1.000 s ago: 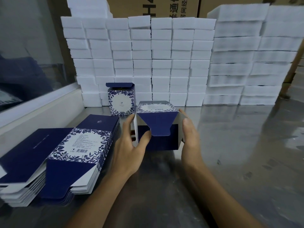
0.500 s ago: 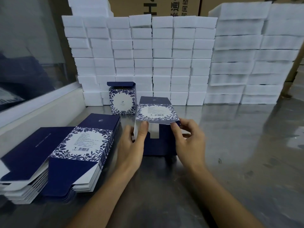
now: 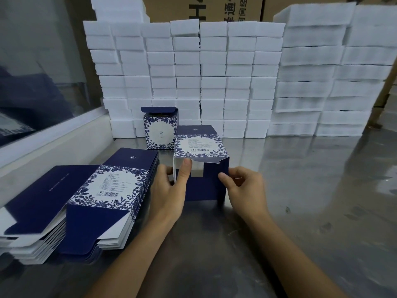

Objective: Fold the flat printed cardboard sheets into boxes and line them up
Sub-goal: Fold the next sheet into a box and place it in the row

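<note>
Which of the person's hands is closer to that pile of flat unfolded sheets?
Left. The left hand sits right beside the pile of flat sheets; the right hand is beyond the half-folded box.

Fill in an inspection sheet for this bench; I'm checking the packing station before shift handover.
Surface: steel table, shiny, scuffed.
Job's things: half-folded box on its side, near end still open; one standing box behind it, lid flap up; stack of flat sheets at left.
Clutter: nothing seen.
Grippers: left hand grips the box's left edge, thumb on the open end; right hand pinches its right edge.
Cables: nothing seen.
Surroundings: white foam blocks stacked along the back, brown cartons behind them, glass partition at left.
</note>
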`<action>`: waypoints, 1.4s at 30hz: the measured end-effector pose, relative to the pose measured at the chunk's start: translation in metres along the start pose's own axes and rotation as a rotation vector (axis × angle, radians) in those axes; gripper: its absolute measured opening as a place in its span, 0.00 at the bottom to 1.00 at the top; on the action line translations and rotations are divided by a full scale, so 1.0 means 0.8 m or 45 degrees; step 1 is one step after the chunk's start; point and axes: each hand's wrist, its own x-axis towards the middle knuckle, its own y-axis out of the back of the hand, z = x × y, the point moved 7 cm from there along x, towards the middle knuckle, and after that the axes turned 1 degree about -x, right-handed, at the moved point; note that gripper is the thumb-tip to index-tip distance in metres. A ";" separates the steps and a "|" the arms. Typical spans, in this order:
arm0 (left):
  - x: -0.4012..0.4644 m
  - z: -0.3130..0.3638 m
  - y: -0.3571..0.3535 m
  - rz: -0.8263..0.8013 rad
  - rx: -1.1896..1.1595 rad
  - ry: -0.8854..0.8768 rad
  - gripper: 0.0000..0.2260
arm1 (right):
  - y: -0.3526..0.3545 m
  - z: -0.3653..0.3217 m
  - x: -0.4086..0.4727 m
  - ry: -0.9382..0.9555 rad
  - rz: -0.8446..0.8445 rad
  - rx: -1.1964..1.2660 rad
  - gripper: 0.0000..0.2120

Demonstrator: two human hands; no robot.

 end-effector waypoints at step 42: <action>0.005 0.021 0.011 0.114 0.445 -0.650 0.16 | 0.009 -0.063 -0.022 0.451 0.099 0.031 0.05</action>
